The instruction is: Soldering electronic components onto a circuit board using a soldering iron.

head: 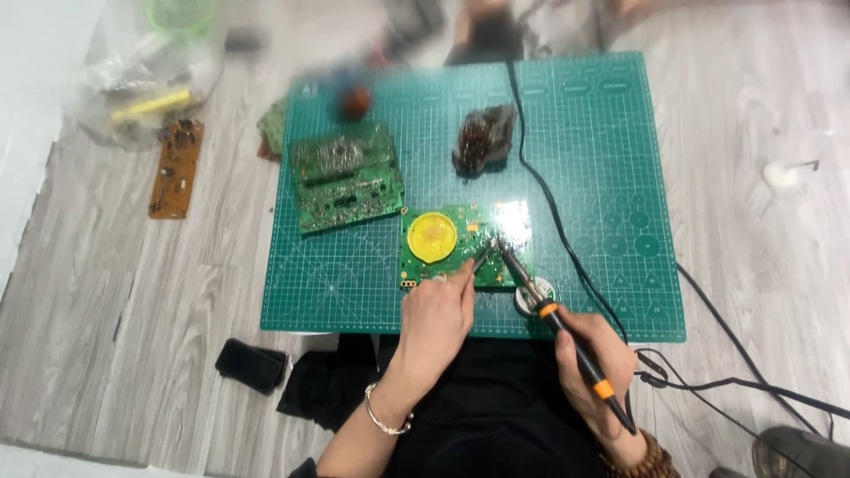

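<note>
The left hand [436, 317] is pinching tweezers [479, 261] between closed fingers, tips touching a green circuit board [460, 239] just beyond them. The right hand [595, 367] is gripping a soldering iron [553, 314], fingers clamped around it, tip meeting the tweezers.

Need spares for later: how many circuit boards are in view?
4: one under the left hand with a yellow disc, one upper-left on the mat, one half-hidden behind it, a brown one on the floor.
</note>
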